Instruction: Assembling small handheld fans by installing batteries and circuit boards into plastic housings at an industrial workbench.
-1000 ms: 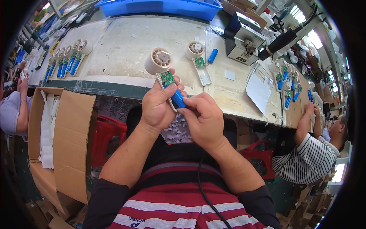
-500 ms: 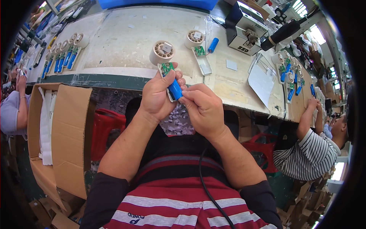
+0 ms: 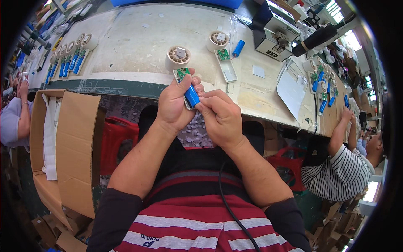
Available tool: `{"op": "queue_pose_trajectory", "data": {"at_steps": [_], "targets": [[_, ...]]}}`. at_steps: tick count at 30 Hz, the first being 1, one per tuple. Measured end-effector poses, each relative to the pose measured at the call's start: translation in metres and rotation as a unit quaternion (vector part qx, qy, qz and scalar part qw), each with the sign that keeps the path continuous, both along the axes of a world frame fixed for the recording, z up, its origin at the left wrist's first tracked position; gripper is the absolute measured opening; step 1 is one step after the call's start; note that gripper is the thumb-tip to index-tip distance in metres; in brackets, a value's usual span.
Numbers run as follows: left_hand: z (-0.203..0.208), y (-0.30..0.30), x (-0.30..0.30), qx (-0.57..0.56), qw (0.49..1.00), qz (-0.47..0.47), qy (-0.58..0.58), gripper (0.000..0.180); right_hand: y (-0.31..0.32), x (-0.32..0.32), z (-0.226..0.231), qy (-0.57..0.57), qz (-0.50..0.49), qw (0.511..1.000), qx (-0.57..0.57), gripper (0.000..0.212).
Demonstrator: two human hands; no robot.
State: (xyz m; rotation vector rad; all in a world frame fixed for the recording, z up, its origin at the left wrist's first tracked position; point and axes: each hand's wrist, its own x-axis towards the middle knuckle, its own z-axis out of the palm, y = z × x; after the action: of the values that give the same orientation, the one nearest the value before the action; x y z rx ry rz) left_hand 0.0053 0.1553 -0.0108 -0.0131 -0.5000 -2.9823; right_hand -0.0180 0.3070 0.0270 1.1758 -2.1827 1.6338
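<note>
My left hand [image 3: 175, 103] is wrapped round the white handle shell of a small handheld fan [image 3: 177, 57], its round head pointing away from me. In the shell a green circuit board [image 3: 182, 73] sits below the fan head. A blue cylindrical battery [image 3: 192, 96] lies along the handle, with my left thumb beside it. My right hand [image 3: 223, 115] is closed, thumb and forefinger pinching the battery's near end. Just right lies a second open fan [image 3: 218, 38] with a green board, its blue battery [image 3: 238, 48] outside the shell beside it.
Several fan halves with batteries [image 3: 79, 59] line the table's left, more [image 3: 322, 86] the right. A black-and-silver machine [image 3: 275, 33] stands at back right, near a white sheet [image 3: 291, 94]. A cardboard box [image 3: 77, 151] is at my left. Co-workers sit on both sides.
My right hand has shifted slightly left and up along with the battery's near end. My left hand keeps its hold. The whole view has swung a little.
</note>
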Motion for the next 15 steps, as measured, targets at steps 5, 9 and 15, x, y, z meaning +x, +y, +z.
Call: {"op": "queue_pose_trajectory", "data": {"at_steps": [5, 9, 15], "targets": [[0.0006, 0.0002, -0.0010, 0.007, 1.000, 0.001, -0.006, 0.035, -0.0019, 0.0000, -0.0037, -0.003, -0.009, 1.000, -0.005, 0.006], [-0.0006, -0.0034, -0.0022, 0.013, 1.000, -0.019, -0.009, 0.035, -0.0021, -0.0026, -0.0041, 0.008, 0.003, 1.000, -0.007, 0.007], [-0.0013, -0.0068, -0.0030, -0.014, 0.999, -0.039, -0.031, 0.035, 0.0002, -0.0049, -0.0059, 0.031, 0.014, 0.999, 0.032, 0.007]]}}
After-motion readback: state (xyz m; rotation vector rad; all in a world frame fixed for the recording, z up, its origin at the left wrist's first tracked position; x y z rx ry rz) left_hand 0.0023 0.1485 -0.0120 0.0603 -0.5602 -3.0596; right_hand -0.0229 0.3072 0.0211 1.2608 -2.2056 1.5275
